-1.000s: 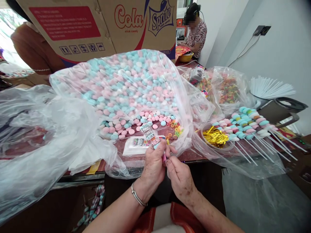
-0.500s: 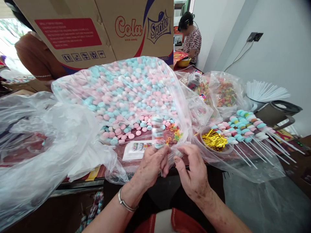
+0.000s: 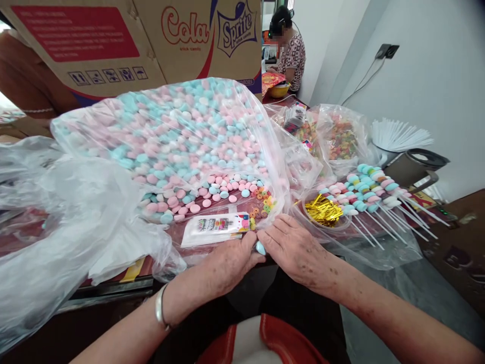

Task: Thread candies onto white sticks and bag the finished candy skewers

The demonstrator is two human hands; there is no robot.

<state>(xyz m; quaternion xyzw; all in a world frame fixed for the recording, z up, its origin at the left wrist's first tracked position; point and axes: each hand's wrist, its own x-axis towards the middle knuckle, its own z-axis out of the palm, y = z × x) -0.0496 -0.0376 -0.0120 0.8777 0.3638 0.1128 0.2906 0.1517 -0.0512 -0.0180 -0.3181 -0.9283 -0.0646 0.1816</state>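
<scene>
Dark-red bench (image 3: 214, 206) stretches before a printed carton (image 3: 189, 60), with a clear bag of pastel candies (image 3: 170, 131) spilling its contents forward. At the near edge, the left hand (image 3: 237, 260) is curled narrow, its fingertips closed at a blue candy (image 3: 260, 248). The right hand (image 3: 290, 247) meets it from the other side, fingers bent over that candy; its thumb is hidden. White packets (image 3: 208, 230) lie just beyond the left hand, small ring candies (image 3: 261, 205) beyond both, and gold ties (image 3: 322, 210) to the right.
</scene>
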